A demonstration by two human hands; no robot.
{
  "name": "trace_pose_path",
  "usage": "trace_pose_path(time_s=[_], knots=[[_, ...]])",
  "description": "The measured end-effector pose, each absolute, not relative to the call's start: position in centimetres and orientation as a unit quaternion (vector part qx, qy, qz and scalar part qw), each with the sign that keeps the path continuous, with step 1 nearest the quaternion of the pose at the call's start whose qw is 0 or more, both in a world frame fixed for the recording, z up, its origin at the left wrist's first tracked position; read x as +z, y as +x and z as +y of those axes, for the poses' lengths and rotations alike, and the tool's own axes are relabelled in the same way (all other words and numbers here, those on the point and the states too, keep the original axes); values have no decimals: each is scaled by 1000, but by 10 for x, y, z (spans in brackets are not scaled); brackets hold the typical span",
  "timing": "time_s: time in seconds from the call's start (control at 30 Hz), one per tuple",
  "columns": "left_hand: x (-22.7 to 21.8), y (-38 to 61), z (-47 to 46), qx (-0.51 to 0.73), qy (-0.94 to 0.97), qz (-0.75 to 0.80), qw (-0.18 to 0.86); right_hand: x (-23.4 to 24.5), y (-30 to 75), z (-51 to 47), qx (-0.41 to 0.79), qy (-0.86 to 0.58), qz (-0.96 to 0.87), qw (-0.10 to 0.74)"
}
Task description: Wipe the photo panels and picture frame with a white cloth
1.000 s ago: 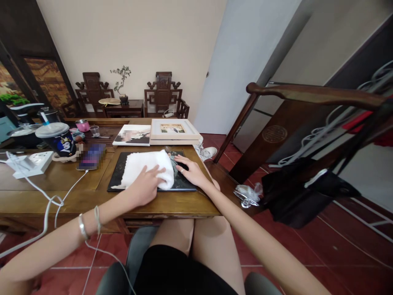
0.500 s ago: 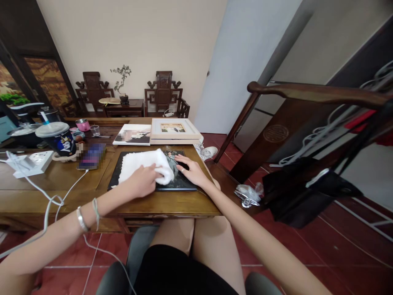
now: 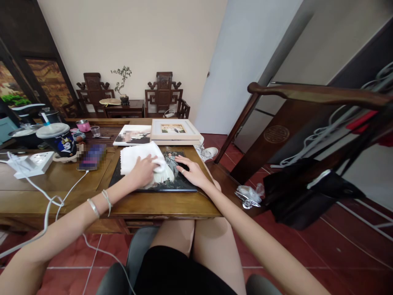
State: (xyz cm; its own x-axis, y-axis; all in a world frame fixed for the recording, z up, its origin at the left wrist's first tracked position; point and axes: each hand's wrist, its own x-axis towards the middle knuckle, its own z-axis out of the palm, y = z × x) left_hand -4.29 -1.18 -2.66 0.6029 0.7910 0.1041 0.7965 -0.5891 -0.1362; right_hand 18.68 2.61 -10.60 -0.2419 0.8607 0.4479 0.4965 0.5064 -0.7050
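White cloth (image 3: 130, 157), seen in the head view, lies over the left part of a dark picture panel (image 3: 182, 182) on the wooden table (image 3: 172, 207). The person's left hand (image 3: 145, 170) rests its fingers on the cloth; I can't tell whether they grip it. The right hand (image 3: 193, 171), open and flat, touches the panel's right side. Just behind sits a white frame (image 3: 190, 128).

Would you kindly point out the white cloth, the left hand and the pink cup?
White cloth (image 3: 134, 153): head view, its upper surface.
Left hand (image 3: 143, 171): head view, back of hand.
Pink cup (image 3: 83, 126): head view, outer wall.
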Motion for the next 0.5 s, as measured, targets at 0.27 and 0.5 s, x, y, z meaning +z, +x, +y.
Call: trace_pose_path(time_s=[0.27,0.5], knots=[[-25,-45,-110,49,-928,-370,-4,-104,186,24,206,-448,-762,421],[-19,-50,-103,33,-929,-368,-32,-104,187,25,213,-446,-760,422]])
